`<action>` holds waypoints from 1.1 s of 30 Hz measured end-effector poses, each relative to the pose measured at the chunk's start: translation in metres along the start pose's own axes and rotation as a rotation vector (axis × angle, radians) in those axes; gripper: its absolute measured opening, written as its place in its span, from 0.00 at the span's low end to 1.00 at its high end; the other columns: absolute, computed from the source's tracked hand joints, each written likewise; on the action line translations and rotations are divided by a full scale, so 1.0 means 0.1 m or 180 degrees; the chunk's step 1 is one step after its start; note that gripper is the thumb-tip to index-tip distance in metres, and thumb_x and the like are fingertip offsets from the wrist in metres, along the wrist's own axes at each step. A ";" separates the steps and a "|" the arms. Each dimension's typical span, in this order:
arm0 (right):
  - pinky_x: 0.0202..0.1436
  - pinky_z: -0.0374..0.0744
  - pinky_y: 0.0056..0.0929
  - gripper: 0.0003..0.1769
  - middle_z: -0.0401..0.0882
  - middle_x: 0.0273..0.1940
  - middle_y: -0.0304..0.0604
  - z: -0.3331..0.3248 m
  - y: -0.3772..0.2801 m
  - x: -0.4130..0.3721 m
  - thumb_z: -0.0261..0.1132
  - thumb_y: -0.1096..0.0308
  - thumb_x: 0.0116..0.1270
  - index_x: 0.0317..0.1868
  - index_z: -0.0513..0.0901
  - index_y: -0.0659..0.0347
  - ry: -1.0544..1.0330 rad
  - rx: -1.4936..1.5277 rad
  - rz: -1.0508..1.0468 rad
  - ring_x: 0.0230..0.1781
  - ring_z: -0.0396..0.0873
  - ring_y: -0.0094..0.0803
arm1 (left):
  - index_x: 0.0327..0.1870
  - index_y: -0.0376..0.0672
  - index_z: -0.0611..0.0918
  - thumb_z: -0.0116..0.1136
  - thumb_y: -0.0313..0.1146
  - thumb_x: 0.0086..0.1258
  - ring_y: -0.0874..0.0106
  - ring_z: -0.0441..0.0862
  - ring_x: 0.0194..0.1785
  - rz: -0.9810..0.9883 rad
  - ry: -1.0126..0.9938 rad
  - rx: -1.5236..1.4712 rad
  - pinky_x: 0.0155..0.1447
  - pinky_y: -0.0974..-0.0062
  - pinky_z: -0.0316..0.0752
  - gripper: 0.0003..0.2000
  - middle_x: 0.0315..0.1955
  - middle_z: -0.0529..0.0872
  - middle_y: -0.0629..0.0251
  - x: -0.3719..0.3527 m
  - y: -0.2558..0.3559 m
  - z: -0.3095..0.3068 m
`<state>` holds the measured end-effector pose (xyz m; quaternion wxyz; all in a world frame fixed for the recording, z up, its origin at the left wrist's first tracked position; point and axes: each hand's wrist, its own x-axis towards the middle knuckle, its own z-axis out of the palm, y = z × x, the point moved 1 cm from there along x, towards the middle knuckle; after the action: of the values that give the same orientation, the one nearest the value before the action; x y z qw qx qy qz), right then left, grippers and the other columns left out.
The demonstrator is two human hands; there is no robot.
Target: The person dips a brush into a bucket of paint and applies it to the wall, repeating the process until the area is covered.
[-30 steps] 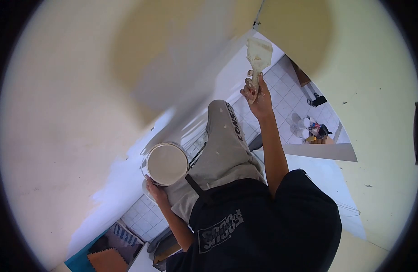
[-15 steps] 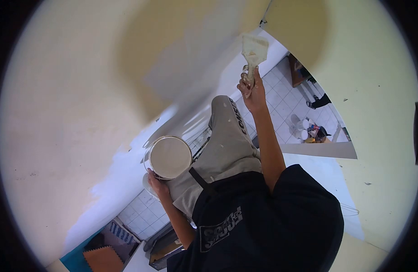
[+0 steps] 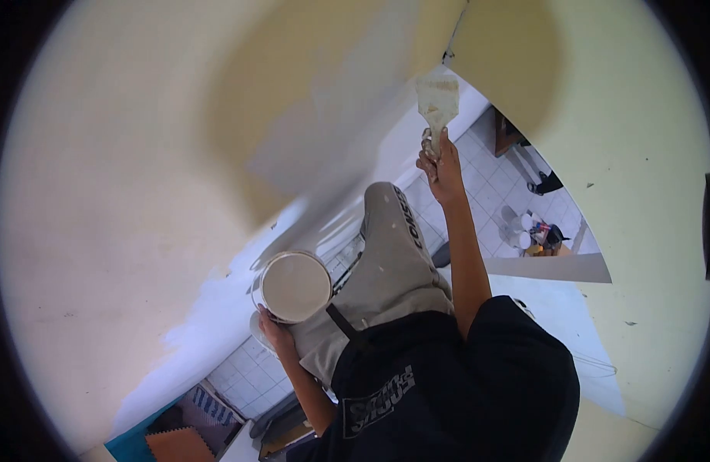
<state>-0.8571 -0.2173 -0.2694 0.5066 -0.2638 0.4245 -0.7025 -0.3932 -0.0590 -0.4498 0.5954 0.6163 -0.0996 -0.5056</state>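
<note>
My right hand (image 3: 443,169) is wrapped round the handle of a wide, pale-coated brush (image 3: 438,100), its head pointing up beside the wall. Lower left, my left hand (image 3: 275,329) grips the edge of a round bucket (image 3: 296,286) filled with a beige-white substance, over my thigh. Spots of pale material mark the fingers of my right hand. The wall (image 3: 293,154) next to the brush has a grey-white patch over yellow. Whether the bristles touch the wall cannot be told.
Far below on the tiled floor (image 3: 486,177) stand white containers (image 3: 522,231) and mixed items. A person's dark-shod foot (image 3: 541,187) shows at the right. An orange mat (image 3: 179,445) lies at the lower left, near a dark case (image 3: 287,439).
The brush and my right hand sit slightly lower and further right in the view. The bucket, my left hand and the surroundings have also shifted slightly down and right.
</note>
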 end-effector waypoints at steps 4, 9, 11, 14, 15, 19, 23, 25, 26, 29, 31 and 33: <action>0.23 0.59 0.19 0.21 0.59 0.19 0.28 -0.04 -0.23 0.17 0.48 0.49 0.77 0.38 0.72 0.59 -0.0147 -0.0110 -0.0270 0.14 0.52 0.16 | 0.29 0.46 0.74 0.53 0.47 0.73 0.80 0.71 0.31 0.0061 -0.0092 0.0015 0.38 0.75 0.67 0.16 0.25 0.74 0.75 0.01 -0.02 -0.01; 0.22 0.63 0.17 0.15 0.59 0.19 0.27 -0.06 -0.62 0.40 0.51 0.56 0.77 0.39 0.72 0.60 -0.0158 -0.0742 -0.0799 0.16 0.57 0.14 | 0.39 0.41 0.78 0.47 0.47 0.76 0.77 0.78 0.39 0.0082 -0.0171 0.0147 0.45 0.74 0.72 0.17 0.33 0.80 0.70 -0.05 0.06 0.06; 0.22 0.66 0.18 0.13 0.61 0.20 0.28 -0.05 -0.81 0.47 0.54 0.59 0.75 0.39 0.73 0.60 -0.0028 -0.1274 -0.0944 0.17 0.60 0.14 | 0.39 0.41 0.78 0.46 0.48 0.76 0.77 0.77 0.39 0.0113 -0.0239 0.0239 0.45 0.74 0.72 0.18 0.33 0.80 0.70 -0.06 0.05 0.04; 0.25 0.69 0.23 0.12 0.67 0.20 0.34 -0.06 -1.03 0.61 0.61 0.64 0.70 0.37 0.74 0.65 0.0255 -0.2199 -0.1386 0.19 0.65 0.18 | 0.38 0.41 0.78 0.46 0.48 0.76 0.77 0.77 0.38 0.0185 -0.0306 0.0302 0.44 0.74 0.72 0.18 0.32 0.80 0.70 -0.11 0.08 0.10; 0.25 0.70 0.25 0.12 0.69 0.20 0.36 -0.08 -1.08 0.67 0.62 0.65 0.68 0.36 0.75 0.66 0.0359 -0.2532 -0.1531 0.19 0.66 0.20 | 0.38 0.41 0.78 0.46 0.48 0.76 0.77 0.78 0.38 0.0228 -0.0314 0.0334 0.43 0.74 0.72 0.18 0.32 0.80 0.69 -0.10 0.07 0.09; 0.28 0.71 0.31 0.13 0.75 0.21 0.47 0.09 -1.28 0.67 0.65 0.67 0.65 0.39 0.77 0.72 0.0470 -0.3132 -0.2162 0.20 0.71 0.31 | 0.48 0.35 0.79 0.43 0.51 0.77 0.70 0.81 0.46 0.0146 -0.0448 0.0393 0.52 0.70 0.74 0.24 0.43 0.84 0.60 0.04 0.00 -0.06; 0.23 0.65 0.27 0.12 0.72 0.19 0.39 0.16 -1.23 0.73 0.66 0.66 0.66 0.38 0.80 0.69 0.0555 -0.3097 -0.2458 0.18 0.63 0.22 | 0.42 0.39 0.78 0.46 0.47 0.76 0.74 0.79 0.41 0.0253 -0.0349 0.0374 0.46 0.72 0.73 0.18 0.36 0.82 0.66 -0.03 0.03 0.03; 0.22 0.65 0.27 0.12 0.72 0.18 0.41 0.13 -1.17 0.76 0.66 0.65 0.66 0.39 0.81 0.69 0.0571 -0.3336 -0.2349 0.18 0.62 0.22 | 0.44 0.38 0.78 0.46 0.47 0.76 0.74 0.79 0.42 0.0287 -0.0409 0.0378 0.47 0.72 0.73 0.18 0.37 0.82 0.65 -0.03 0.03 0.02; 0.24 0.68 0.30 0.14 0.74 0.20 0.46 0.13 -1.13 0.75 0.66 0.65 0.65 0.39 0.81 0.71 0.0577 -0.3399 -0.2199 0.18 0.66 0.28 | 0.44 0.38 0.78 0.46 0.47 0.76 0.74 0.79 0.42 0.0252 -0.0415 0.0333 0.47 0.72 0.73 0.18 0.37 0.82 0.65 -0.02 0.03 0.01; 0.27 0.73 0.36 0.18 0.77 0.21 0.56 0.13 -0.99 0.69 0.68 0.63 0.64 0.39 0.81 0.75 0.0563 -0.3484 -0.1926 0.18 0.75 0.42 | 0.45 0.38 0.78 0.46 0.47 0.76 0.73 0.79 0.42 0.0173 -0.0401 0.0219 0.48 0.72 0.73 0.19 0.38 0.82 0.64 0.01 0.00 0.00; 0.26 0.74 0.37 0.18 0.77 0.21 0.58 0.10 -0.86 0.64 0.68 0.63 0.63 0.39 0.81 0.75 0.0518 -0.3408 -0.1963 0.17 0.75 0.46 | 0.46 0.38 0.78 0.46 0.47 0.76 0.73 0.79 0.43 0.0151 -0.0344 0.0197 0.48 0.71 0.73 0.19 0.38 0.82 0.64 0.03 -0.01 -0.01; 0.26 0.74 0.37 0.17 0.77 0.21 0.58 -0.08 -0.58 0.67 0.67 0.63 0.64 0.38 0.81 0.74 0.0536 -0.3408 -0.1940 0.18 0.75 0.48 | 0.46 0.38 0.78 0.47 0.47 0.76 0.73 0.79 0.43 0.0147 -0.0359 0.0189 0.49 0.71 0.74 0.19 0.39 0.82 0.64 0.02 0.01 0.00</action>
<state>-0.9150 -0.2699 -0.2274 0.0455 -0.5343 0.6620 -0.5236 -0.3920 -0.0612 -0.4501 0.5819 0.6018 -0.1621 -0.5224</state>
